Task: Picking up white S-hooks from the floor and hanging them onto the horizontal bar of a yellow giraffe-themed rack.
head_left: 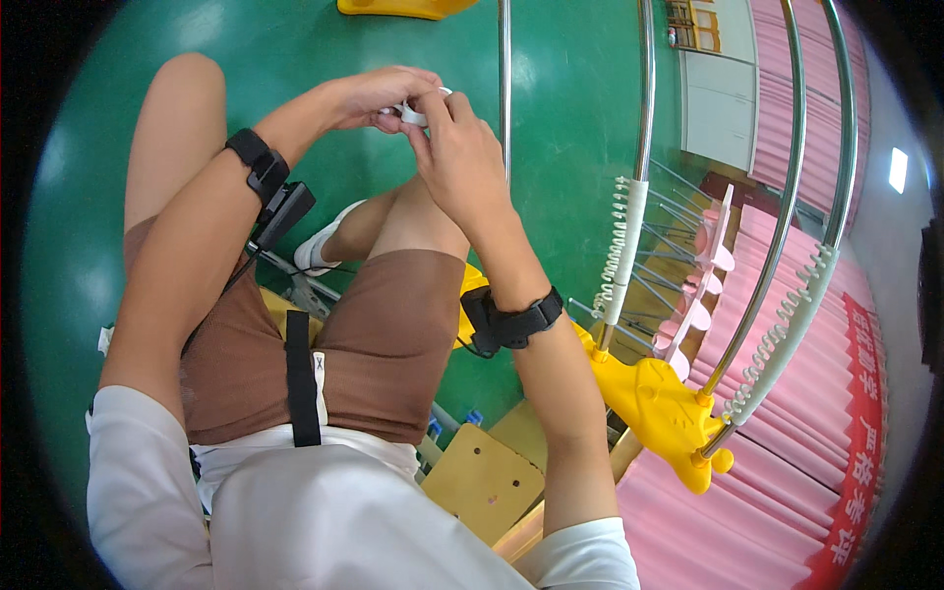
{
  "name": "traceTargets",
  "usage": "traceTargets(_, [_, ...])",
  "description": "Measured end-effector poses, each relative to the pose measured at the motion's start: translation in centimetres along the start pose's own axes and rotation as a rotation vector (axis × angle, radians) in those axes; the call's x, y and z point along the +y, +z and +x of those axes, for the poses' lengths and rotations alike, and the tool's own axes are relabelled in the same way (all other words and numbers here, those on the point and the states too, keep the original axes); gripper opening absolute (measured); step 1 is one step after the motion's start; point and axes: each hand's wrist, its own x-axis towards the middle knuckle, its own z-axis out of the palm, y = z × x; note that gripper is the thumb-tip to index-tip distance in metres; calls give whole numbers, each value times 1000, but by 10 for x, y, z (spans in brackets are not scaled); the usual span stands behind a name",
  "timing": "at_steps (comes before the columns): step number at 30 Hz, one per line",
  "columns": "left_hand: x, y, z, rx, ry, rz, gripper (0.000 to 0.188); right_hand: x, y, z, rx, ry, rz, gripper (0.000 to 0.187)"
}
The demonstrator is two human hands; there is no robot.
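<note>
Both hands meet over the green floor, in front of my knees, at a small white curled piece [414, 116]. It looks like a smooth band bent into a loop; its exact kind is hard to tell, since fingers cover much of it. My left hand [379, 96] pinches it from the left, fingertips closed. From the right, my right hand [457, 147] grips the same piece between thumb and fingers. Just right of my hands, a thin metal bar [505, 88] rises. White toothed comb strips [623, 251] are fitted round other bars farther right.
A yellow animal-shaped plastic bracket [661, 403] holds curved metal bars at the right. Behind it hang pink curtains [728, 501] and a red banner [854, 442]. Yellow wooden seat boards [484, 482] lie beside my hip. A yellow plastic piece [408, 8] shows at the top edge.
</note>
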Motion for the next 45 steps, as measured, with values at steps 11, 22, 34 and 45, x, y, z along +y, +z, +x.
traceTargets(11, [-1, -13, 5, 65, 6, 187, 21, 65, -98, -30, 61, 255, -110, 16])
traceTargets(22, [-12, -21, 15, 151, -91, 297, 23, 193, -165, -81, -86, 430, -415, 25])
traceTargets(34, [-7, -16, 5, 167, -84, 324, 22, 210, -151, -81, -116, 580, -304, 33])
traceTargets(45, [-16, -20, 12, 186, -89, 343, 23, 211, -150, -93, -29, 691, -142, 47])
